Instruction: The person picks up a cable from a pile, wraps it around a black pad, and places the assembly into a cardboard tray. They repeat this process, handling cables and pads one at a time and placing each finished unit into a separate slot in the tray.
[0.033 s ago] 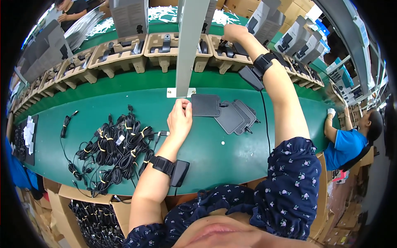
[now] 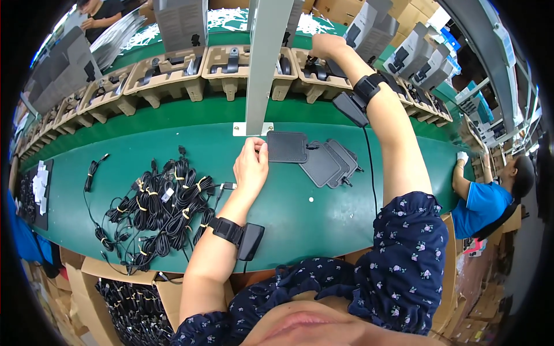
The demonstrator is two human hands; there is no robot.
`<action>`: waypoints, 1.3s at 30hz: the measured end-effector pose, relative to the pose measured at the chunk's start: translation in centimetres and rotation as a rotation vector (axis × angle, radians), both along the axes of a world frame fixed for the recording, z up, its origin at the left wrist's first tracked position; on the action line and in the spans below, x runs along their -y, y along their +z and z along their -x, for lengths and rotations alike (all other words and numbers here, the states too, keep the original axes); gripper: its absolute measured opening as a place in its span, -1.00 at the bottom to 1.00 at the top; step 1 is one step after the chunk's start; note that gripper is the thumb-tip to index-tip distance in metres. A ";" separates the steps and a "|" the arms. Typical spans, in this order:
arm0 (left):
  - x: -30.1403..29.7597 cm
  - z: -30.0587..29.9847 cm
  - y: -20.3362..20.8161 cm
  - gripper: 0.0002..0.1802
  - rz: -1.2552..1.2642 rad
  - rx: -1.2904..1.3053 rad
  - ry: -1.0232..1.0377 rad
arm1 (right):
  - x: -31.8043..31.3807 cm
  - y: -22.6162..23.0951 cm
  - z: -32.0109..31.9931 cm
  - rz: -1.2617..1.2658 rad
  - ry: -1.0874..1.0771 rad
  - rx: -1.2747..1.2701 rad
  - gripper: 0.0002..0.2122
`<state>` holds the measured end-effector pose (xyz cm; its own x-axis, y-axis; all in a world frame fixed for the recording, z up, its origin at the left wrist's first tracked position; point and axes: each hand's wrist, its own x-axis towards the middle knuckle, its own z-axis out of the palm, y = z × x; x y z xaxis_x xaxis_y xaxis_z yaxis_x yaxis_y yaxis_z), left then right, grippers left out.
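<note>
My left hand (image 2: 251, 166) is closed, thumb and fingertips together at the left edge of a black rectangular pouch (image 2: 287, 146) with a stitched border. Beside that pouch, more flat black pouches (image 2: 330, 164) lie fanned out on the green table (image 2: 277, 219). My right arm stretches far forward, and my right hand (image 2: 328, 46) is bent down over a moulded cardboard tray (image 2: 314, 86) with black parts in it. Its fingers are closed around something small and dark at the tray's far side, mostly hidden.
Left of my arm lies a heap of bundled black cables (image 2: 164, 202). A grey metal post (image 2: 262, 81) stands ahead. Printed boxes (image 2: 180, 26) rise behind the row of trays. An open carton of cables (image 2: 130, 305) sits below; a co-worker (image 2: 485, 199) is at the right.
</note>
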<state>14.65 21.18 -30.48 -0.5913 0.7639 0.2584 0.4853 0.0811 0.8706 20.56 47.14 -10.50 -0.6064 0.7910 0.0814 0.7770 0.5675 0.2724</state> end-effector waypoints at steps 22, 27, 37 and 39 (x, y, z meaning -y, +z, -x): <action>-0.2 -0.2 0.3 -0.90 -0.002 -0.055 -0.015 | -3.3 -7.6 -0.3 0.139 -0.195 -0.282 -0.69; -0.1 -0.1 0.2 -0.90 -0.021 -0.078 -0.003 | -2.1 -8.9 0.1 -0.012 -0.180 -0.573 -0.77; -0.3 1.0 -1.5 -0.86 -0.067 -0.008 -0.058 | 8.8 -12.1 -4.6 -0.317 0.540 -0.624 -0.67; -0.3 1.0 -0.6 -0.87 -0.096 0.111 -0.022 | 12.3 -13.1 -6.4 -0.104 0.604 -0.478 -0.41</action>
<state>13.64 21.46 -31.05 -0.6040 0.7517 0.2649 0.3860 -0.0149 0.9224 26.97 34.83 -23.59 -0.8101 0.3085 0.4986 0.3876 0.9198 0.0606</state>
